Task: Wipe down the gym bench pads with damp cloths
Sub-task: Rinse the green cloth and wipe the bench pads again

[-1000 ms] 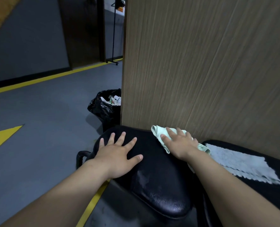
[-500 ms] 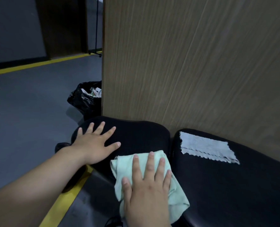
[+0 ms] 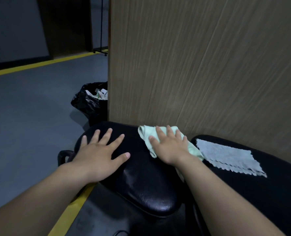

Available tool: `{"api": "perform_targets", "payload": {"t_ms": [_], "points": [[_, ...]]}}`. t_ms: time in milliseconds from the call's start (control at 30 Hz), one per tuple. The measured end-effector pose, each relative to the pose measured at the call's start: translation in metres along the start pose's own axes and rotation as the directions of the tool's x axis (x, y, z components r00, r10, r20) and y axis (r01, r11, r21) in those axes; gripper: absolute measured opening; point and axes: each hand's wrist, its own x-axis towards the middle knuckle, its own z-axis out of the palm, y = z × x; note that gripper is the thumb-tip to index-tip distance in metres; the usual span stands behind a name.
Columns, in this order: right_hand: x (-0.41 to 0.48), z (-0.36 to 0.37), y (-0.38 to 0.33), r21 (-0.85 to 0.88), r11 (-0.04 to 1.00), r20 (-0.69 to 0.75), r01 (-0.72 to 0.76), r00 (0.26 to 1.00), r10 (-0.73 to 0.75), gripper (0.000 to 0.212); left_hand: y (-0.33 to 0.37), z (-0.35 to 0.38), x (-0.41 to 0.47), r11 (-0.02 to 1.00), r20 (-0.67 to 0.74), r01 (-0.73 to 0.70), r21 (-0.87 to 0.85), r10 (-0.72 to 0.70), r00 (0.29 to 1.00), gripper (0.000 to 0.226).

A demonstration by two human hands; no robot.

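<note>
Wood-grain panel [image 3: 201, 65] fills the right and upper view, standing on a grey floor [image 3: 30, 108] marked with a yellow line [image 3: 68, 217]. Two black bench pads butt against its foot. The rounded seat pad [image 3: 141, 184] has its long axis running from the person away towards the panel. The second pad [image 3: 260, 193] stretches off to the right.

Half a second ago the mint-green cloth [image 3: 145, 133] lay at the near edge of the seat pad; now it sits at the far edge, touching the foot of the panel. That looks like one full stroke outward along the pad's length, so this pad is probably mid-wipe and the second one not yet begun.

A grey cloth [image 3: 229, 157] with a scalloped edge has stayed flat on the second pad, its length slanting from far left to near right. The green cloth is bunched and slants the same way.

The left hand [image 3: 98, 154] has not moved: fingers spread wide, palm flat, steadying the seat pad. The right hand [image 3: 170, 147] presses the green cloth down with straight fingers pointing at the panel.

A black bin bag [image 3: 88, 103] stands beyond the pad.
</note>
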Motion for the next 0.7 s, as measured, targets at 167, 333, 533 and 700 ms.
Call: {"api": "perform_targets", "payload": {"t_ms": [167,333,533,700], "points": [[0.048,-0.017,0.01,0.015,0.999,0.035,0.052,0.998,-0.053,0.061,-0.002,0.006,0.0,0.999,-0.097,-0.012,0.039,0.015,0.995,0.089],[0.07,-0.026,0.012,0.068,0.995,0.118,0.074,0.99,-0.082,0.062,-0.002,0.005,0.001,1.0,-0.172,0.007,0.005,-0.006,0.985,0.097],[0.075,-0.024,0.003,0.055,0.989,0.116,0.135,0.983,-0.14,0.05,-0.006,0.008,0.002,0.999,-0.224,-0.027,-0.037,0.018,0.974,0.092],[0.085,-0.014,-0.042,-0.045,0.975,0.151,0.22,0.966,-0.211,0.057,-0.011,0.009,-0.003,0.996,-0.277,-0.064,-0.062,0.045,0.96,0.092]]}}
